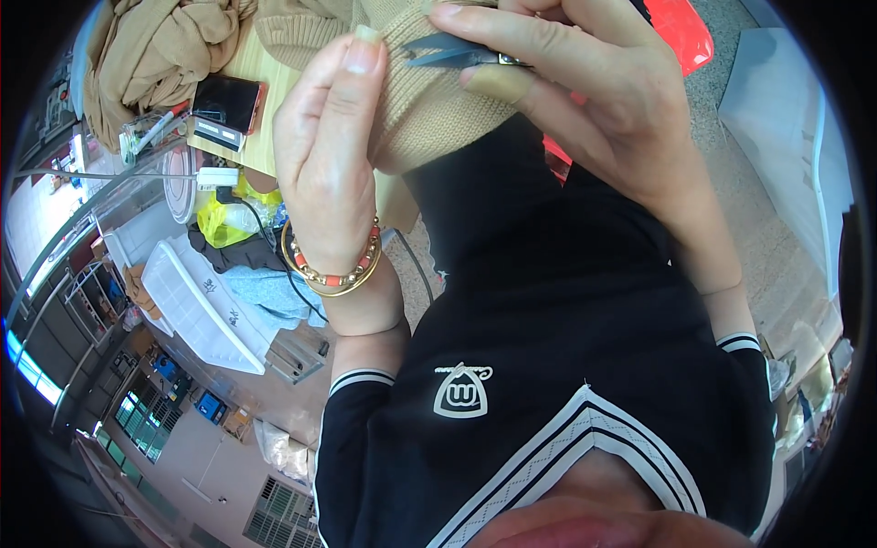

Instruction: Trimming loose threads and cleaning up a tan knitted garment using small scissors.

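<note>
My left hand [331,137] is closed on the edge of a beige ribbed knit piece [448,123], thumb pressed against the fingers. Bracelets ring that wrist. In my right hand [621,110] are small dark thread snips [448,53], their blades parted and pointing left over the knit, close to my left thumb tip. A tan covering wraps the right thumb. The knit hangs in front of my dark trousers, and its upper part runs out of the picture. Whether a thread lies between the blades is too small to tell.
A heap of beige knitwear [160,55] lies on the pale wooden table [260,137] at the left. Near it are a dark-screened phone [228,102] and a white plug [216,178] on a cable. A white plastic bin [201,306] stands lower left; something red [683,41] is upper right.
</note>
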`<state>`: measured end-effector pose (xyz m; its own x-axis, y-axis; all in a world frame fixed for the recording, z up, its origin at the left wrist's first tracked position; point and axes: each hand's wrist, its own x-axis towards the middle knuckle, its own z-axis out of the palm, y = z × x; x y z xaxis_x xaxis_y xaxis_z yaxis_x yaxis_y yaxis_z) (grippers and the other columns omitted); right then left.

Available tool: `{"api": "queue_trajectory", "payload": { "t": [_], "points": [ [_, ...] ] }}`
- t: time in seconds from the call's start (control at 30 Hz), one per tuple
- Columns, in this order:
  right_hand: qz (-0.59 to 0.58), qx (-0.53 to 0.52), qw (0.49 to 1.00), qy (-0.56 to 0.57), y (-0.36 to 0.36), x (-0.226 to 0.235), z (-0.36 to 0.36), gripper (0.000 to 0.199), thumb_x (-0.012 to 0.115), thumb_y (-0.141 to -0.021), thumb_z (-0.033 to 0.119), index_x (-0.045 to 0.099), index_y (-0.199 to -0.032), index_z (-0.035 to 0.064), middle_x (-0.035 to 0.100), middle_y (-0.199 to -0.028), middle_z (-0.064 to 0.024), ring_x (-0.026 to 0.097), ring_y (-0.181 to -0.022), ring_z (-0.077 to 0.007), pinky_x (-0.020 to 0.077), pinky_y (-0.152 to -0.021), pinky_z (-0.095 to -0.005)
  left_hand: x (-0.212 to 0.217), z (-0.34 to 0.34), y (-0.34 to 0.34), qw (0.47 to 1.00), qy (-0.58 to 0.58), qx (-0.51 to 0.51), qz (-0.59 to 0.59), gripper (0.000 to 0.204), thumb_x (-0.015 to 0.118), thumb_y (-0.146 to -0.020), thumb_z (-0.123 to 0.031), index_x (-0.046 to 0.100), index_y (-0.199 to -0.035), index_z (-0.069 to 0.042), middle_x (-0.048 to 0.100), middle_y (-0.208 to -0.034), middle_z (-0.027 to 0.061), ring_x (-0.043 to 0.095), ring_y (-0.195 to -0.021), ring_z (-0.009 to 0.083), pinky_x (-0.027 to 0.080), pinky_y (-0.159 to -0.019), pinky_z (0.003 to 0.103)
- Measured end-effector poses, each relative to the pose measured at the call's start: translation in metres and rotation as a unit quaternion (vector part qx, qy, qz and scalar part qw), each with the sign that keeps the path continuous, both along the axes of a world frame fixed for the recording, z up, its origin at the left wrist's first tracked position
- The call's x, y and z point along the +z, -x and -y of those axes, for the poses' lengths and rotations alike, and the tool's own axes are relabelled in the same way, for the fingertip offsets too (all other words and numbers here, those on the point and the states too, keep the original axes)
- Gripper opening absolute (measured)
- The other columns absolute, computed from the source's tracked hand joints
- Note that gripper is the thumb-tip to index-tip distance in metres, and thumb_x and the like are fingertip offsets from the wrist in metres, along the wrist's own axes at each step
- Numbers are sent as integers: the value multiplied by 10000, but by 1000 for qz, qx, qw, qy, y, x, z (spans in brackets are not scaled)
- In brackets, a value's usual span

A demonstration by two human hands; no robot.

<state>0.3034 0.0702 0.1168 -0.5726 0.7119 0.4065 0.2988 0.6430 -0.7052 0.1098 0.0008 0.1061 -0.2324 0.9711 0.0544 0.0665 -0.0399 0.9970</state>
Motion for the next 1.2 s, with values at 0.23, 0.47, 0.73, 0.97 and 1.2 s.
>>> {"api": "queue_trajectory", "payload": {
  "t": [0.23,0.47,0.73,0.97,1.2],
  "points": [
    [-18,6,1000,18,-2,-2,-2,397,772,-749,46,717,-1139,92,532,-850,-33,553,-743,-182,441,-652,-278,4,0,-1,999,32,6,6,282,567,-1019,-192,656,-1107,59,619,-909,-28,493,-811,21,371,-708,163],
    [-8,16,999,27,-6,0,-5,394,741,-753,18,711,-1140,82,541,-853,-40,578,-749,-191,466,-629,-275,-1,-2,2,1000,3,-18,-23,269,564,-1020,-196,656,-1074,50,591,-872,-40,458,-776,17,342,-680,163],
    [-11,22,999,23,-8,0,-7,367,733,-761,21,718,-1123,78,549,-858,-44,595,-763,-192,475,-620,-282,-9,6,12,999,-8,-18,-43,266,544,-991,-10,609,-1200,142,635,-1232,214,627,-1117,221,469,-1020,330],
    [3,27,999,28,-7,2,-7,351,733,-768,32,720,-1114,87,558,-856,-47,604,-748,-195,477,-628,-280,-7,1,3,999,-10,-15,-39,274,576,-1011,-181,661,-1102,63,611,-883,-30,478,-786,22,362,-694,166],
    [2,40,999,25,-5,3,-10,337,740,-773,51,720,-1107,87,568,-862,-54,608,-750,-203,486,-629,-283,-13,8,11,993,-39,-22,-110,252,565,-962,33,630,-1186,127,637,-1213,222,644,-1092,250,511,-986,333]
  ]
}}
